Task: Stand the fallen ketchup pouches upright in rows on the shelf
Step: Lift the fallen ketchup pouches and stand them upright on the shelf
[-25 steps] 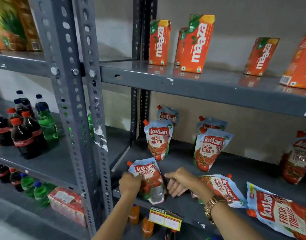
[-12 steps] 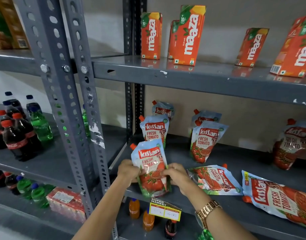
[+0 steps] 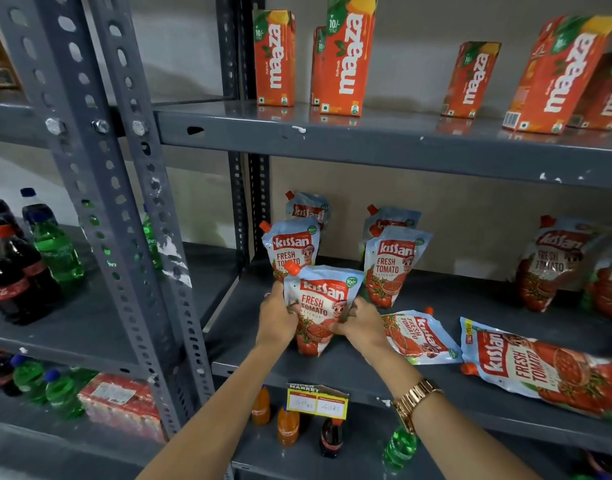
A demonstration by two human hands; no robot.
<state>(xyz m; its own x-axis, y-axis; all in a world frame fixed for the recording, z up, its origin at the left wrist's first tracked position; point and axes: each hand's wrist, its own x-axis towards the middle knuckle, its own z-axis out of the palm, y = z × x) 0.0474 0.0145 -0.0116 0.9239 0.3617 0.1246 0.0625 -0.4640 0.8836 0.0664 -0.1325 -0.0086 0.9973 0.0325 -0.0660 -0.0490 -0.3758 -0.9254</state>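
Note:
A Kissan ketchup pouch (image 3: 321, 306) stands upright near the front of the grey middle shelf (image 3: 332, 372). My left hand (image 3: 276, 318) grips its left side and my right hand (image 3: 361, 323) grips its right side. Behind it stand upright pouches in two short rows: one pouch (image 3: 294, 245) directly behind, another (image 3: 392, 263) to the right. Two fallen pouches lie flat to the right: a small one (image 3: 417, 336) beside my right wrist and a large one (image 3: 547, 368) by the shelf's front edge. More pouches (image 3: 547, 265) lean at the far right.
Orange Maaza juice cartons (image 3: 347, 57) stand on the shelf above. A perforated grey upright post (image 3: 100, 188) rises at the left. Cola and green soda bottles (image 3: 23, 251) fill the left rack. A price tag (image 3: 317, 401) hangs on the shelf edge, small bottles (image 3: 287, 426) below.
The pouch that lay tilted at the shelf's front has been raised upright and shifted back and right between both hands. The view has moved closer.

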